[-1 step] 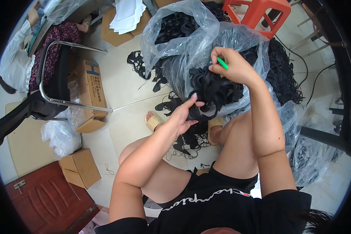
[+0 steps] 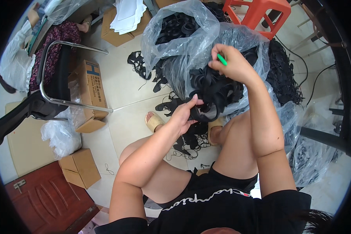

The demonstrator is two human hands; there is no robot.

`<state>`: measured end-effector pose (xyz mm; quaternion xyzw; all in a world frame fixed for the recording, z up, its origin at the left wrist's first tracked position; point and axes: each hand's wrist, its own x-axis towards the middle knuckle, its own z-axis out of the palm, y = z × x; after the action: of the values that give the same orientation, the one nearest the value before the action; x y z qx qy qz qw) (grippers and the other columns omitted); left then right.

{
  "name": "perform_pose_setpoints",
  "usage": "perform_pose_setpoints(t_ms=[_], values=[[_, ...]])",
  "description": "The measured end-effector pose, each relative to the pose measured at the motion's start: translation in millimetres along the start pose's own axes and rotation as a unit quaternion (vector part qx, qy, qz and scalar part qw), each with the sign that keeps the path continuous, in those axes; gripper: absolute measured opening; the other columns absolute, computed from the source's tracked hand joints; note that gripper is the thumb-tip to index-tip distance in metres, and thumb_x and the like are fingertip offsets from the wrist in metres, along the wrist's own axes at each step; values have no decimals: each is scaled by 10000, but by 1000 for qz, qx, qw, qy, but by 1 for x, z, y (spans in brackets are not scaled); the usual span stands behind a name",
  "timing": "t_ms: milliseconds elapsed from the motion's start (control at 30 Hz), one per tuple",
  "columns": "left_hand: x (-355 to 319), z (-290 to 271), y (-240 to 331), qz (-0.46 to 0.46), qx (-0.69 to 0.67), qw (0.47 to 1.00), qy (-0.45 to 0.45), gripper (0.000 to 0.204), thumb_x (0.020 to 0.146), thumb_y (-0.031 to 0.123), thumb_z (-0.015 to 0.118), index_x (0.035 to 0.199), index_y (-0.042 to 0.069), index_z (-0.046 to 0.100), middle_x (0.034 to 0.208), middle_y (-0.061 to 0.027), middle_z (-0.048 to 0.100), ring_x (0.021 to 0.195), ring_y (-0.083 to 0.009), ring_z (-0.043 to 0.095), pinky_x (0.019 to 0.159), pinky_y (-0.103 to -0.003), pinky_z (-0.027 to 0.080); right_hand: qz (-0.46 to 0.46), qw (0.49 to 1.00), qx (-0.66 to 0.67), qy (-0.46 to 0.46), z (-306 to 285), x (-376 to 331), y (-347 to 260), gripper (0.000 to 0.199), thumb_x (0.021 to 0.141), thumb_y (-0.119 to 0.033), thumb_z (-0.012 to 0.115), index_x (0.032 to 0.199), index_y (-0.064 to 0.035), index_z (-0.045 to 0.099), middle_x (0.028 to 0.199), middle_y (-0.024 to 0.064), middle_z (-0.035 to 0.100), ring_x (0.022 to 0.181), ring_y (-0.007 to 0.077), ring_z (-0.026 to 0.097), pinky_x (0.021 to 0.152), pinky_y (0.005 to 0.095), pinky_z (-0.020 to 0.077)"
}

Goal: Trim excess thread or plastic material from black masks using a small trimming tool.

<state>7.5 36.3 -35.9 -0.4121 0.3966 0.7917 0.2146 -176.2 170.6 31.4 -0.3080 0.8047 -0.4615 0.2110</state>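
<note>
My left hand (image 2: pixel 184 116) is closed on a curved black rubber piece (image 2: pixel 206 117), thumb on top, at the near edge of a heap of similar black rubber pieces (image 2: pixel 218 87). Above that heap's far side, my right hand (image 2: pixel 234 65) is bent with its fingertips pinched together. A short bright green stick-like handle (image 2: pixel 222 59) shows between its fingers; its other end is hidden. The heap rests on a clear plastic bag (image 2: pixel 238 37) between my knees.
Beyond stands an open plastic bag (image 2: pixel 212 23) of black pieces, beside a red stool (image 2: pixel 279 17). Black scraps (image 2: pixel 189 140) lie around my feet. At left are a metal-framed chair (image 2: pixel 46 95), cardboard boxes (image 2: pixel 81 167) and a seated person (image 2: pixel 17 64). A cable (image 2: pixel 306 74) crosses the floor at right.
My right fingertips have lifted very slightly away from the heap. My left hand and the black rubber piece have shifted only a little.
</note>
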Motion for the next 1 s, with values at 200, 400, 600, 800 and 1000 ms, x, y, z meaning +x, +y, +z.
perform_pose_setpoints(t_ms=[200, 400, 600, 800, 1000], values=[[3, 6, -9, 268, 277, 921, 62, 344, 932, 237, 583, 1184, 8, 533, 868, -60, 637, 756, -99, 593, 686, -240, 469, -118, 939, 13, 324, 14, 60, -6, 322, 761, -271, 739, 929, -51, 575, 778, 138, 632, 737, 312, 617, 694, 375, 486], [13, -15, -13, 397, 309, 861, 76, 302, 786, 26, 608, 1087, 29, 629, 997, -83, 672, 933, -179, 623, 836, -287, 458, -150, 922, -101, 343, 36, 65, -4, 285, 894, -267, 616, 1095, -68, 584, 1076, 154, 653, 957, 364, 610, 851, 374, 463], [-30, -13, 30, 350, -69, 923, -144, 247, 705, -18, 597, 946, 35, 617, 945, -32, 632, 884, -109, 556, 836, -240, 401, -52, 980, 186, -43, 43, 21, 1, 310, 971, -271, 512, 1068, 7, 610, 918, 45, 661, 851, 101, 574, 792, 255, 467], [-51, -10, 50, 370, -28, 922, -110, 284, 821, 143, 658, 1069, 50, 555, 968, -33, 616, 879, -111, 559, 812, -245, 403, -89, 972, 183, -121, 43, -14, -22, 232, 924, -204, 598, 1008, 10, 624, 875, 12, 609, 818, 81, 535, 743, 236, 444], [-59, 4, 48, 330, -12, 939, -90, 307, 821, 97, 670, 1106, 48, 569, 899, 2, 616, 735, -80, 528, 720, -223, 400, -263, 947, 60, 176, 49, -11, -28, 202, 866, -77, 623, 1059, -45, 673, 893, 111, 663, 808, 209, 645, 705, 295, 500]])
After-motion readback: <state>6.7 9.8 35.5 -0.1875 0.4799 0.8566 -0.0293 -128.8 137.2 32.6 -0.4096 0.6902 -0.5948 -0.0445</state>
